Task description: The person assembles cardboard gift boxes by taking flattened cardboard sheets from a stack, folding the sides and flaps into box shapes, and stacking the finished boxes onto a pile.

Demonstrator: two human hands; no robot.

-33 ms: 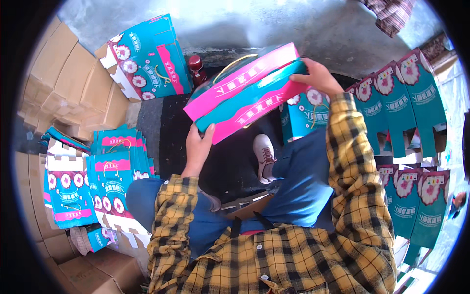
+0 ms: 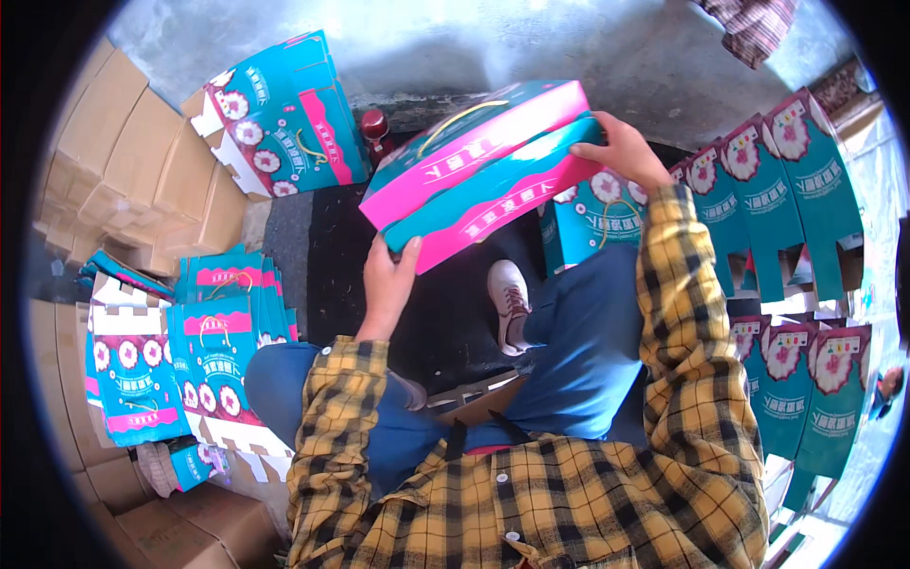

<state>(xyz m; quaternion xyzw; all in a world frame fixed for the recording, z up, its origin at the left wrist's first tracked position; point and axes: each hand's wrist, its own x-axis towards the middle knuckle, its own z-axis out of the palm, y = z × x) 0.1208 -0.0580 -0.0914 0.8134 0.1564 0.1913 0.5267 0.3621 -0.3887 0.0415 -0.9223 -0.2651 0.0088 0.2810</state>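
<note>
A teal and pink cardboard gift box [image 2: 488,204] is tilted up in front of me, above the dark mat. Two pink-edged panels show, with a teal gap between them. A yellow cord handle [image 2: 462,123] lies along its far side. At the box's near left corner, my left hand [image 2: 387,284] grips the edge with the thumb on the front face. My right hand [image 2: 621,152] holds the upper right end, thumb over the front and fingers partly hidden behind it. Beyond the right hand's wrist stands another teal box [image 2: 578,223] with a cord handle.
Flattened teal cartons [image 2: 218,356] are stacked at my left, and one more [image 2: 284,114] leans at the far left beside brown boxes [image 2: 142,161]. A red-capped bottle [image 2: 376,133] stands past the mat [image 2: 341,275]. Rows of standing teal cartons [image 2: 758,204] line the right.
The held box has shifted slightly to the right, with both hands moving along with it. Its grip looks the same.
</note>
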